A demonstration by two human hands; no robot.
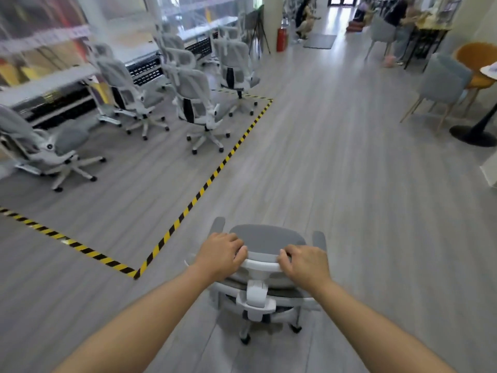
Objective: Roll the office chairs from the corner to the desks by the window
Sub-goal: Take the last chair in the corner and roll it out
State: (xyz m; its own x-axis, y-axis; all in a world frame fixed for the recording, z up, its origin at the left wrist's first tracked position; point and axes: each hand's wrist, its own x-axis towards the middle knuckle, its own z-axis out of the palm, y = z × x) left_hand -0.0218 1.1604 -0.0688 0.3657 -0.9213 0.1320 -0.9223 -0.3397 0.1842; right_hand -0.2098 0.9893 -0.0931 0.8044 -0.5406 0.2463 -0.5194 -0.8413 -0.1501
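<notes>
A grey and white office chair (pixel 266 239) stands right in front of me on the wood floor, seen from behind and above. My left hand (pixel 222 255) grips the left end of its white top rail. My right hand (pixel 304 263) grips the right end of the same rail. Both sets of fingers curl over the rail's front edge. The chair's castors show below near the bottom of the view. White desks (pixel 53 82) run along the window at the upper left.
Several matching office chairs (pixel 193 103) stand at the desks inside a floor area outlined with yellow-black tape (pixel 215 170). A round café table (pixel 481 125) with grey and orange chairs sits at the right. A red extinguisher (pixel 281 39) and people stand at the far end.
</notes>
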